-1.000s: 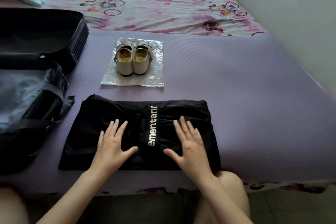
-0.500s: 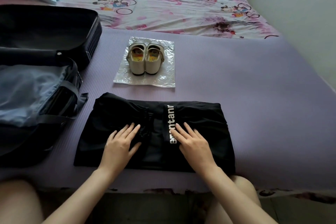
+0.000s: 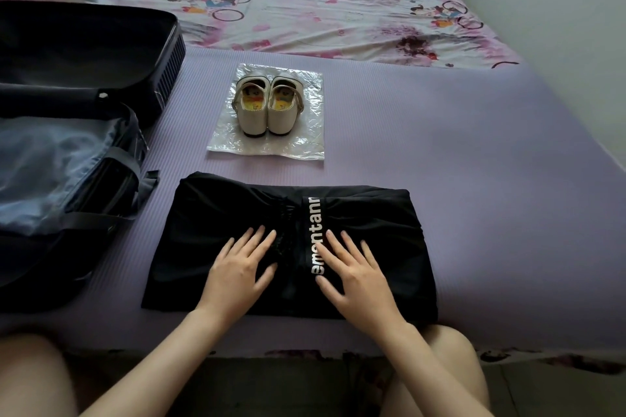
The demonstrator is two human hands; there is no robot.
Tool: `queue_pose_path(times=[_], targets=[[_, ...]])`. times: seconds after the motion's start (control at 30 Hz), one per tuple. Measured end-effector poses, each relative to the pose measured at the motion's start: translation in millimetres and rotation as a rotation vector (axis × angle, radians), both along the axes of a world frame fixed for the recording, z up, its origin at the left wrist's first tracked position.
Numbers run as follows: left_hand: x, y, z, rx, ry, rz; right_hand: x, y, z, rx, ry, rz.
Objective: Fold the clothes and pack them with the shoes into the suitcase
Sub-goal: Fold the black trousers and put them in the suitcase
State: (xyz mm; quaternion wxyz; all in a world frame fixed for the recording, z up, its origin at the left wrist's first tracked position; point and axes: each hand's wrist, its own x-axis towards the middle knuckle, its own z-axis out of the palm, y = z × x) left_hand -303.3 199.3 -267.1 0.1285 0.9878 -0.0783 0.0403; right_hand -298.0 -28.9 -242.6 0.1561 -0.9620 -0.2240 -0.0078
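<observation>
Your left hand (image 3: 237,269) lies palm down on the folded black garment (image 3: 382,223). Its grip is spread and holds nothing: the fingers are straight, close together and pointing away from you, the thumb splayed toward the middle. Your right hand (image 3: 355,278) mirrors it just beside, flat as well, with straight fingers angled slightly left. Its fingertips cover part of the white lettering (image 3: 316,213) that runs along the garment's centre band. The hands are near each other but not touching, and both forearms reach in from the bottom over the edge of the bed.

The garment lies as a rough rectangle near the front edge of the purple mat (image 3: 457,162). Beyond it, a pair of cream shoes (image 3: 267,108) stands side by side on a sheet of clear plastic (image 3: 271,151). The open suitcase (image 3: 84,61) sits on the bed to your left, its blue-grey lining (image 3: 44,162) showing, close to the garment but apart from it.
</observation>
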Motion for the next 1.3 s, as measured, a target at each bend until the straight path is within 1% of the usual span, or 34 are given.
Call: queue_pose_path(times=[0.03,0.07,0.1,0.13,0.17,0.2,0.27,0.3,0.33,0.37,0.43,0.53,0.6,0.67,0.73,0.83,0.9,1.03,1.13,1.2,1.23,1.3], targets=[[0,1,1,-0.007,0.0,0.007,1,-3,5,0.089,0.035,-0.038],[1,0,4,-0.024,-0.008,0.021,3,-9,9,0.173,0.02,-0.099],[1,-3,8,-0.048,-0.026,0.026,4,-17,13,0.252,-0.04,-0.186],[1,-9,14,-0.077,-0.048,0.014,7,-28,16,0.311,-0.104,-0.306],[1,-17,20,-0.115,-0.073,-0.018,10,-41,16,0.355,-0.124,-0.458],[1,-27,25,-0.156,-0.079,-0.069,12,-56,18,0.404,-0.067,-0.633],[-2,-50,33,-0.199,0.0,-0.18,14,-82,17,0.517,0.157,-0.921],[-4,-60,33,-0.172,0.079,-0.222,14,-91,17,0.547,0.241,-0.99],[-5,-67,31,-0.12,0.163,-0.246,15,-96,17,0.562,0.283,-1.014],[-6,-71,27,-0.05,0.232,-0.267,17,-98,19,0.588,0.307,-1.014],[-3,-71,23,0.036,0.303,-0.296,24,-99,19,0.692,0.388,-1.005],[3,-68,29,0.048,0.335,-0.316,30,-104,15,0.812,0.504,-0.973],[3,-67,35,0.029,0.286,-0.311,31,-105,17,0.869,0.515,-0.961],[1,-64,39,-0.025,0.179,-0.261,27,-98,34,0.965,0.495,-0.937],[-3,-57,41,-0.18,0.135,-0.171,25,-89,53,1.098,0.485,-0.897],[-10,-42,47,-0.571,0.156,0.005,24,-66,81,1.264,0.496,-0.792],[-15,-28,55,-0.777,0.123,0.1,27,-41,100,1.301,0.513,-0.715],[-21,3,73,-1.142,0.152,0.229,30,25,125,1.237,0.562,-0.601],[-18,30,82,-1.376,0.229,0.316,27,85,131,1.177,0.498,-0.52],[-16,49,88,-1.54,0.275,0.373,26,128,123,1.122,0.449,-0.469],[-15,58,91,-1.601,0.28,0.4,24,149,116,1.089,0.437,-0.44],[-16,79,94,-1.639,0.297,0.466,16,186,102,1.0,0.462,-0.361]])
